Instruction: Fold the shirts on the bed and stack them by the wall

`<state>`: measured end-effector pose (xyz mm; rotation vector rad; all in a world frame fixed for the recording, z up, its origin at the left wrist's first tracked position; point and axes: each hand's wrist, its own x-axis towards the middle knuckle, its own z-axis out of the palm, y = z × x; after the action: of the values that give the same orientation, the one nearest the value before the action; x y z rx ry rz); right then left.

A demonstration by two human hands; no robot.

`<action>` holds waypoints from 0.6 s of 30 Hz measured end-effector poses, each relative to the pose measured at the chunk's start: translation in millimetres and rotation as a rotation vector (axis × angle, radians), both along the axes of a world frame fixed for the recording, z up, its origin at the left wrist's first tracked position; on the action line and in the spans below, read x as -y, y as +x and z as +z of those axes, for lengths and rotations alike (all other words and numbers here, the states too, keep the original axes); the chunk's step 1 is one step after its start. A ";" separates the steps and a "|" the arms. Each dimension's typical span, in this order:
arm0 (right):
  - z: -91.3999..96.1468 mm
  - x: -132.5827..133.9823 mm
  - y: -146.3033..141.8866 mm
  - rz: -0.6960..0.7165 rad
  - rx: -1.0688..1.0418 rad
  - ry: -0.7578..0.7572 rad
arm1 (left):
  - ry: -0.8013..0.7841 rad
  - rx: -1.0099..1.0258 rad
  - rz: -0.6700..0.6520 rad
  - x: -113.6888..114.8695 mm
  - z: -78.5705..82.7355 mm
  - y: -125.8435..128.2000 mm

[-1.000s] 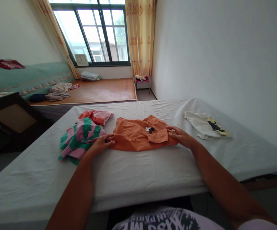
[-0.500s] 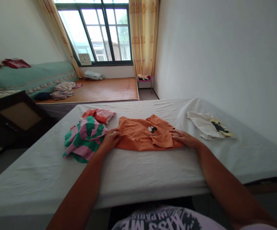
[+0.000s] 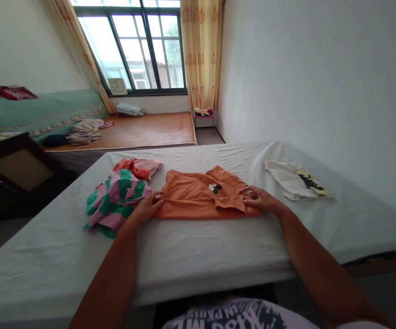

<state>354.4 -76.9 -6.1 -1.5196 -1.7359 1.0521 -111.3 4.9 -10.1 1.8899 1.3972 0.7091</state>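
An orange T-shirt (image 3: 191,185) with a small cartoon mouse head on it lies in front of me, its near part folded over. My left hand (image 3: 149,205) pinches the shirt's left edge near the fold. At the opposite edge, beside the folded sleeve, my right hand (image 3: 261,199) has thumb and fingers closed on the fabric. Just left of my left hand sits a crumpled green-and-pink striped garment (image 3: 115,201). Behind that lies a red and pink garment (image 3: 138,168). To the right is a folded white garment (image 3: 295,180) with a yellow and black print.
Everything lies on a table covered with a white sheet (image 3: 214,260). A white wall (image 3: 307,82) runs along the right. Beyond are a bed with a brown mat (image 3: 156,128), a dark cabinet (image 3: 19,169) and a small pink stool (image 3: 204,115).
My left hand has moved a little left and toward me along the shirt's edge. The shirt's near fold looks straighter and wider. My right hand stays at the right edge.
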 end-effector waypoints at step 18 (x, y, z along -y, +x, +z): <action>26.8 -93.3 -14.8 -0.248 0.713 0.238 | 0.017 -0.107 -0.021 -0.3 6.1 -8.0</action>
<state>339.7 16.4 20.7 -2.0247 -1.9496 0.1573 -119.4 5.2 -4.1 1.9784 1.4384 0.6197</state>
